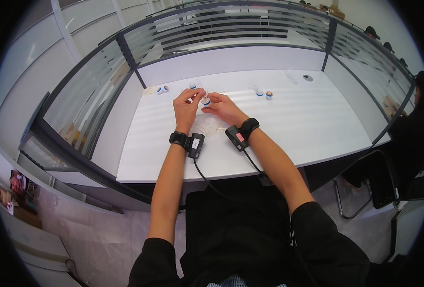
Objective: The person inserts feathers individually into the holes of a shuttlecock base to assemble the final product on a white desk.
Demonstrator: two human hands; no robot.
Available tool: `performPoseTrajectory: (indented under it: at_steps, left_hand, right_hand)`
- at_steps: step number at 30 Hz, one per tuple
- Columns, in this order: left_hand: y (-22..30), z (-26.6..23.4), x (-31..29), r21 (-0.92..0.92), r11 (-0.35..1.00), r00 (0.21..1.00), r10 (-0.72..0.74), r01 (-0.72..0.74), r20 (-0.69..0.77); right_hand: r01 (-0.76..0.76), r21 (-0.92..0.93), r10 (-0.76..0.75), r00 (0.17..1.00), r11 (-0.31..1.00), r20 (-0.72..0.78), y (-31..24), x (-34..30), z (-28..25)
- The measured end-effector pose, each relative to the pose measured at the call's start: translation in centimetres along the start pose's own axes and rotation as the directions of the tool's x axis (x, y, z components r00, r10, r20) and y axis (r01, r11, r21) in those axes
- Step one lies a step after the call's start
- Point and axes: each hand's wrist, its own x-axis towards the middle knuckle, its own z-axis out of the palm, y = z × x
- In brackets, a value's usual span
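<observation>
Over the middle of the desk my two hands meet. My right hand (225,109) is closed, its thumb and fingers gripping a small white cup-like container with a blue band (205,102). At the top of that container, my left hand (186,109) is pinched closed by something clear and small that I cannot make out. Behind my hands stands a similar blue-banded container (192,86), with clear plastic around it. Below them on the desk lie thin, pale sticks (212,126), spread out on or beside something whitish.
Two small blue-banded containers (162,90) sit far left on the white desk (307,124). Right of my hands are another (260,93) and one with an orange-brown top (269,95). Crumpled clear plastic (292,76) lies near a cable grommet (307,77). Partitions enclose the desk; a person sits right.
</observation>
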Motion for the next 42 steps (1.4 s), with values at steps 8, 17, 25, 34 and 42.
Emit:
performPoseTrajectory:
  at_steps: [8,17,25,34,42]
  left_hand:
    - [0.3,-0.3,0.0,0.058,0.997,0.999,0.047,-0.048,0.012]
    - [0.3,-0.1,0.0,0.053,0.998,1.000,0.022,-0.023,0.012]
    - [-0.2,0.0,0.1,-0.020,1.000,0.999,-0.022,0.021,-0.030]
    - [-0.5,-0.2,-0.1,0.033,0.999,0.999,-0.035,0.034,0.023]
    - [-0.9,-0.3,0.0,0.058,0.994,0.995,-0.094,0.091,0.042]
  right_hand:
    - [0.008,-0.014,-0.008,1.000,1.000,-0.004,0.2,0.1,-0.1]
    - [0.003,-0.043,-0.004,1.000,0.999,-0.021,0.2,0.2,-0.2]
    - [-0.003,-0.038,0.002,1.000,0.999,-0.017,0.1,0.1,-0.1]
    - [0.015,-0.033,-0.015,1.000,0.999,-0.007,-0.1,-0.2,0.4]
    - [0.007,-0.065,-0.009,0.999,0.998,-0.031,-0.1,-0.2,0.4]
